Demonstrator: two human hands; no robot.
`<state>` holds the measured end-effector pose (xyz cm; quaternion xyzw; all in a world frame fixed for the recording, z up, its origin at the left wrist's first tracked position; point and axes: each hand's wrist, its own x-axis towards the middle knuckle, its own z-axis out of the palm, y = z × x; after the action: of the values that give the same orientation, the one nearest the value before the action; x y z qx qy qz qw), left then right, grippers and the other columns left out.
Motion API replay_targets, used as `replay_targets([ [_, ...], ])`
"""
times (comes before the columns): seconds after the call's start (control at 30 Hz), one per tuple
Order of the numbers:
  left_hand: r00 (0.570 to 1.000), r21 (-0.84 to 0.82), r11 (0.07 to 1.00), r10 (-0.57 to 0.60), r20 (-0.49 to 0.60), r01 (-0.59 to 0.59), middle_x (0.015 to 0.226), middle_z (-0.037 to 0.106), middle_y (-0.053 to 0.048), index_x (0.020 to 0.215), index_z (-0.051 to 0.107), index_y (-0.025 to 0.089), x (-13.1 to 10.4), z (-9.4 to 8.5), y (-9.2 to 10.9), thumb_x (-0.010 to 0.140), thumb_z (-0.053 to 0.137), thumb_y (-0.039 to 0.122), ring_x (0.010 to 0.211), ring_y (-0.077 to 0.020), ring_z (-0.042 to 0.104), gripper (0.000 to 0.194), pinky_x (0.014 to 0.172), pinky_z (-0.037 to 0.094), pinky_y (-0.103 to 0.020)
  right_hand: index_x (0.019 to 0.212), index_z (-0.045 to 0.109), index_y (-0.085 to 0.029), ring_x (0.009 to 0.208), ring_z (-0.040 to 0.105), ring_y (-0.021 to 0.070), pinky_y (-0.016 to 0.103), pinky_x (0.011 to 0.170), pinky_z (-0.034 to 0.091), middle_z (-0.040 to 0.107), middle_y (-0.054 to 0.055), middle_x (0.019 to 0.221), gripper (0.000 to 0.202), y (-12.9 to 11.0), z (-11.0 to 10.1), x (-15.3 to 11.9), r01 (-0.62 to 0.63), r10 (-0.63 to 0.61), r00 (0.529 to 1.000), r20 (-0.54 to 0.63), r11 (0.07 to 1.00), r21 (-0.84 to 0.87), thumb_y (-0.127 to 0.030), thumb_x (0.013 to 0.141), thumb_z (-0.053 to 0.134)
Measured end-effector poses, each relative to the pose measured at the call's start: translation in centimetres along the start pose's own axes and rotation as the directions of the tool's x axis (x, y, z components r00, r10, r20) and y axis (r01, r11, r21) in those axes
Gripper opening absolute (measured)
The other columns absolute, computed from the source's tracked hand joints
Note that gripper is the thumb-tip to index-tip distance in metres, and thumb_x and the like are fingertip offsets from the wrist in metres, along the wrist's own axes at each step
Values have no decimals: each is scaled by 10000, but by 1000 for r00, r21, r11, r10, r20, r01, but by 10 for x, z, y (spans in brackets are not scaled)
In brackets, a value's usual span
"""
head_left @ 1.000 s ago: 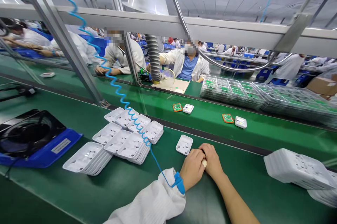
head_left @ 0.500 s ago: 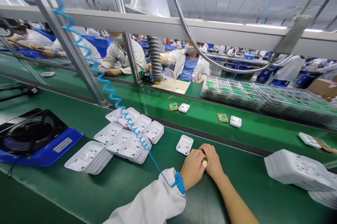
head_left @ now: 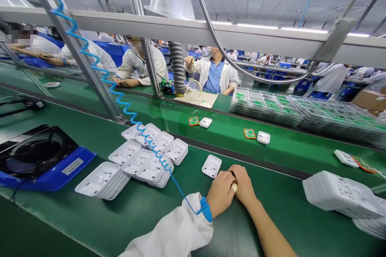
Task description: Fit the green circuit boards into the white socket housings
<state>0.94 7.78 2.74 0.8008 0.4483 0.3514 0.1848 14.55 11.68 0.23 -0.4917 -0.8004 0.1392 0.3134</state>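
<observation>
As I look down over the green bench (head_left: pixel 135 216), the left hand (head_left: pixel 221 190) and the right hand (head_left: pixel 243 184) sit pressed together on its near side, fingers curled in against each other. A small cream-coloured patch (head_left: pixel 234 187) shows where they meet; I cannot tell what it is, or whether the fingers pinch anything underneath. Just beyond the left hand, on the far side and a little left, one shallow white plastic shell with rounded corners (head_left: pixel 211 166) lies flat, hollow side up. Neither hand grips it, though I cannot tell whether its near corner touches the knuckles. My left wrist carries a blue band (head_left: pixel 205 209) over a white fabric sleeve (head_left: pixel 177 225), and a coiled blue cord (head_left: pixel 165 163) runs from it across stacks of similar white shells (head_left: pixel 147 166) to the left. Other white stacks (head_left: pixel 340 194) lean at the right. Farther off, past a dark rail (head_left: pixel 256 160), square green circuit boards with orange edges (head_left: pixel 249 133) lie beside small white plastic cases (head_left: pixel 263 138).
</observation>
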Motion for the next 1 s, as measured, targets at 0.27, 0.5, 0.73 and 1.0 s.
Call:
replay_targets([
  [0.27, 1000, 0, 1000, 0, -5, 0, 951, 543, -53, 881, 501, 187, 0, 1, -1, 788, 432, 105, 911, -206, 488, 143, 811, 413, -370, 907, 559, -192, 839, 466, 185, 317, 744, 377, 572, 59, 957, 177, -3, -1, 0, 4, -4, 1000, -9, 1000, -19, -134, 778, 453],
  [0.5, 1000, 2, 1000, 2, -3, -2, 947, 544, -54, 879, 498, 190, 0, 0, -1, 802, 422, 119, 910, -207, 493, 130, 809, 415, -374, 903, 555, -191, 845, 463, 188, 316, 739, 378, 571, 61, 951, 181, -5, -3, 0, -5, 5, 1000, -11, 1000, -4, -131, 775, 442],
  [0.73, 1000, -7, 1000, -1, -13, 1, 948, 544, -53, 883, 500, 192, 0, 0, 0, 822, 413, 130, 914, -208, 493, 123, 813, 413, -375, 900, 552, -188, 847, 467, 193, 324, 751, 372, 567, 65, 933, 190, -6, -4, 1, 0, 0, 1000, 1, 1000, 14, -129, 766, 430],
  [1.0, 1000, -14, 1000, 3, -16, -3, 953, 546, -53, 895, 506, 192, 0, 1, -1, 824, 416, 133, 912, -207, 493, 129, 811, 414, -373, 893, 555, -192, 822, 464, 185, 309, 722, 373, 572, 59, 922, 186, -6, -3, 1, 10, -10, 1000, -14, 1000, -10, -127, 769, 433],
])
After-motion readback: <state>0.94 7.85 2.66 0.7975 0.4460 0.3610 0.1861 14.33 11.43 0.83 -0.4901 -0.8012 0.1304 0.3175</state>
